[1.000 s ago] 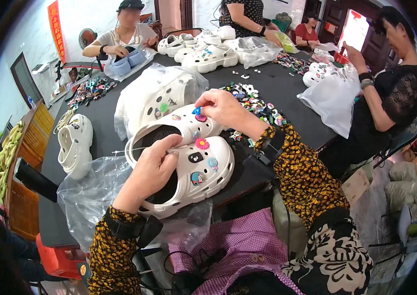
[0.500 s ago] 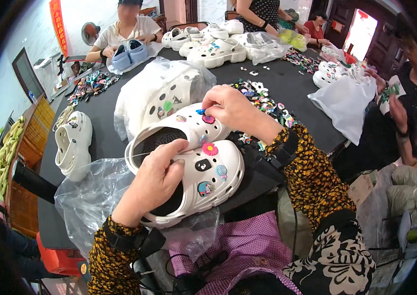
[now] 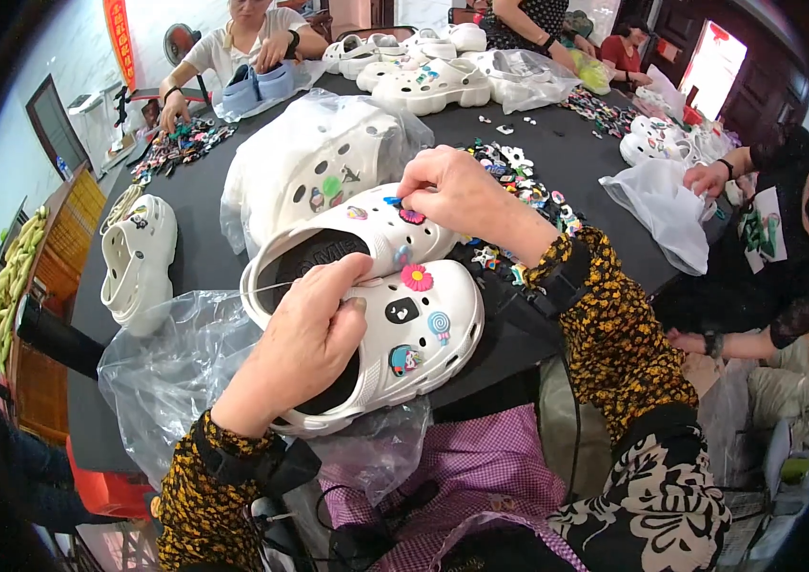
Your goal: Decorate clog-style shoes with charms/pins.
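Two white clogs lie side by side at the near edge of the dark table (image 3: 204, 257). The nearer clog (image 3: 424, 334) carries a pink flower charm, a lollipop charm and other charms on its top. My left hand (image 3: 304, 343) grips this pair at the heel openings. The farther clog (image 3: 366, 229) has a few charms too. My right hand (image 3: 452, 191) presses its fingertips on a pink charm on the farther clog's toe. A pile of loose colourful charms (image 3: 519, 181) lies just right of my right hand.
A clear plastic bag (image 3: 157, 372) lies under the clogs. A bagged pair of clogs (image 3: 319, 162) sits behind them, a single white clog (image 3: 138, 262) to the left. Other people work around the table with more white clogs (image 3: 424, 86), blue clogs (image 3: 257, 86) and charm piles (image 3: 171, 148).
The view has drawn closer to the clogs. My right hand stays on the farther clog's toe, its fingers shifting over the charms. My left hand keeps its grip on the pair.
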Demonstrator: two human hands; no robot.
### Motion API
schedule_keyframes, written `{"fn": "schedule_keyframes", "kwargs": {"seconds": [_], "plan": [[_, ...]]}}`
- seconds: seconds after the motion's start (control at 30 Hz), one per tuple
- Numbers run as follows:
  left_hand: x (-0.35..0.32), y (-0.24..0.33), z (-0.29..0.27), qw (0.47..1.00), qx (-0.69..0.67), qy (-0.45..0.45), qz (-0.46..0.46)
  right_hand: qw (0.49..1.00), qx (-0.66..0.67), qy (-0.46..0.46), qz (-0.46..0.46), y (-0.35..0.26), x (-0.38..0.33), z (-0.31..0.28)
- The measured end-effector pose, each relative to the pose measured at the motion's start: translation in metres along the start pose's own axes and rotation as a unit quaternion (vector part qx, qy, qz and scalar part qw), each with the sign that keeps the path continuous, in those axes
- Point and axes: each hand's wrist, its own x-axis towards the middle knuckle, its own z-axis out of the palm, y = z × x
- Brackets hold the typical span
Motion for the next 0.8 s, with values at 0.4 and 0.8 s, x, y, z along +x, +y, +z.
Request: {"fn": "schedule_keyframes", "kwargs": {"seconds": [0.4,0.8], "plan": [[0.000,0.004,-0.002,1.000,0.005,-0.012,-0.011,0.970,-0.213,-0.095,-0.069,-0.018,-0.002,-0.011],[0.000,-0.002,-0.001,1.000,0.007,-0.013,-0.006,0.937,-0.276,-0.181,-0.117,-0.024,-0.007,-0.010]]}}
